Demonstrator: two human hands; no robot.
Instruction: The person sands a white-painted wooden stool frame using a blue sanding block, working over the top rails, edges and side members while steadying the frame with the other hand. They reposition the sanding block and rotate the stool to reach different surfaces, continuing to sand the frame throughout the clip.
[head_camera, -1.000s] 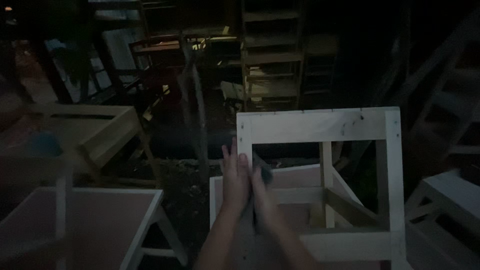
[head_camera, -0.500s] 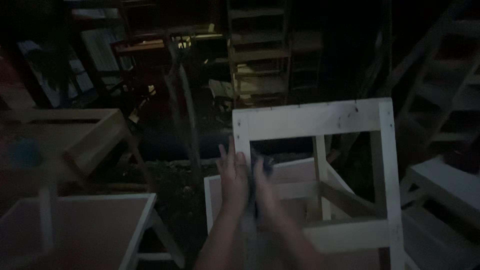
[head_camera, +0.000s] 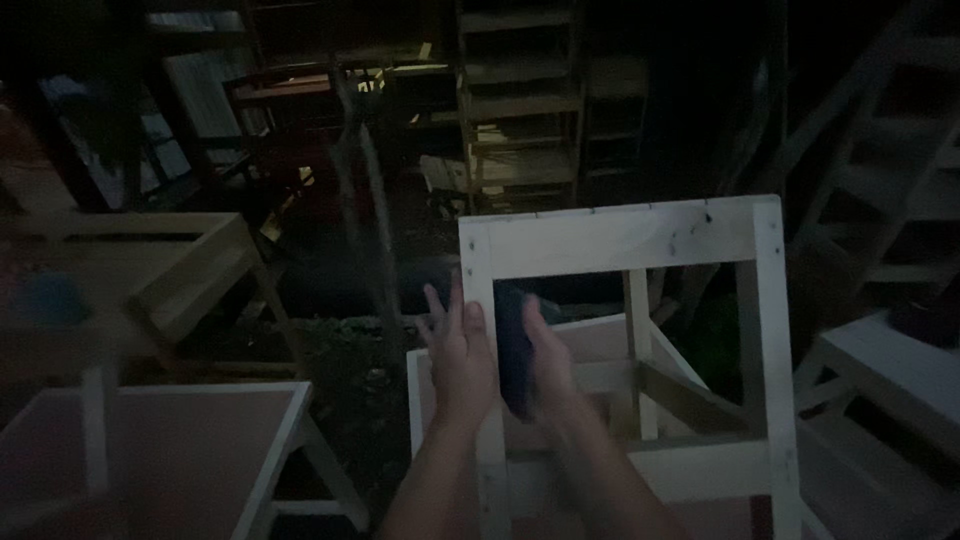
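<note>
In dim light, a pale unpainted wooden frame (head_camera: 620, 238) with a top rail and upright legs stands in front of me. My left hand (head_camera: 458, 350) lies flat with spread fingers against the frame's left upright. My right hand (head_camera: 540, 360) is just inside that upright, closed around a dark blue block (head_camera: 512, 345) pressed to the wood. What the block is made of I cannot tell.
A pale table top (head_camera: 150, 450) with angled legs is at lower left. A wooden bench or table (head_camera: 130, 270) is at left, with a blue round thing (head_camera: 45, 297) on it. Dark shelving (head_camera: 520, 100) and stacked furniture fill the back. Another pale piece (head_camera: 890, 370) is at right.
The view has shifted slightly. Both hands stay on the frame's left upright, and the right hand with the dark block has moved a little along the wood.
</note>
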